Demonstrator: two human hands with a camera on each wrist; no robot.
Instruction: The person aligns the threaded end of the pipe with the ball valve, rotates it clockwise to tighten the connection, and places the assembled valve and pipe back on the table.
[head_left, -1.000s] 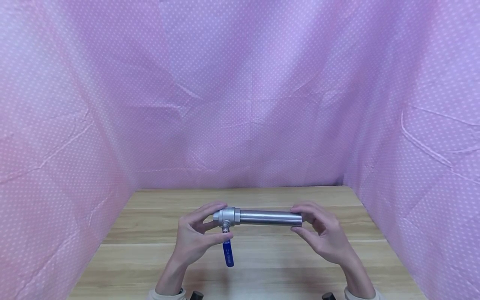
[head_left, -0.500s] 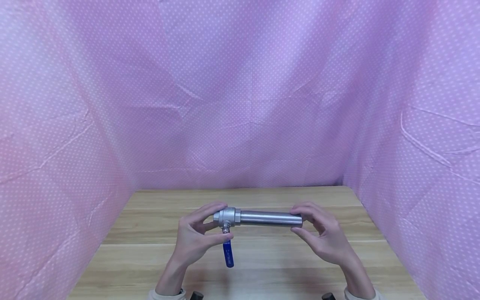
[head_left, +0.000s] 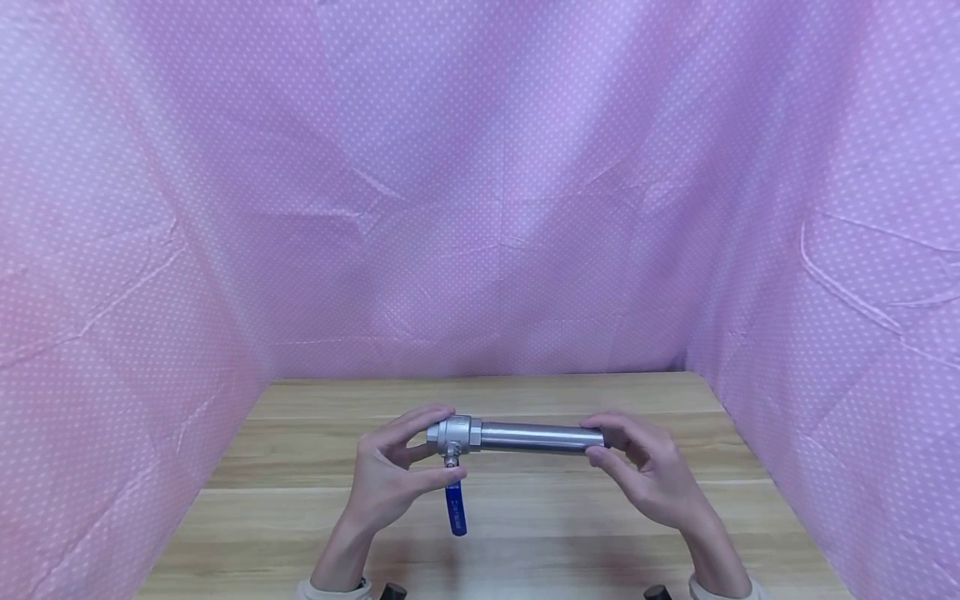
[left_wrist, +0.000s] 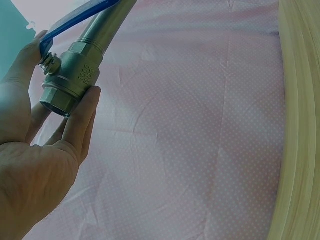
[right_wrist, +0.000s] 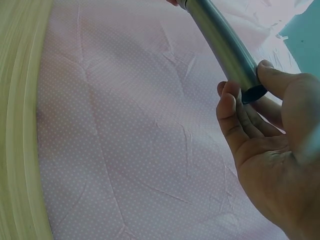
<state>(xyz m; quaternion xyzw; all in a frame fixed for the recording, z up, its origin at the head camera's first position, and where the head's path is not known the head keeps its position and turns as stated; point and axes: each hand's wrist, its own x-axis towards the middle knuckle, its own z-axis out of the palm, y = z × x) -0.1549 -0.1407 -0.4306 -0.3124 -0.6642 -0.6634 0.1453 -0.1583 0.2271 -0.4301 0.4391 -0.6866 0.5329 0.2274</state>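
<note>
**Right fingers shift on the pipe end**

Since a second ago the right hand (head_left: 651, 479) has curled lower round the steel pipe (head_left: 540, 437), held above the wooden table (head_left: 525, 517).

Left wrist: the left hand (left_wrist: 35, 165) pinches the valve (left_wrist: 70, 80).

Right wrist: fingertips (right_wrist: 231, 107) barely pinch the pipe's rim, so it could slip.

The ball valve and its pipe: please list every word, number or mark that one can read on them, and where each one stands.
"1000 WOG", roughly: raised marking on the ball valve body, left wrist view; the digits are fairly clear, the letters uncertain.
White print on the blue handle: too small to read.
Steel pipe: no marking visible.
</note>
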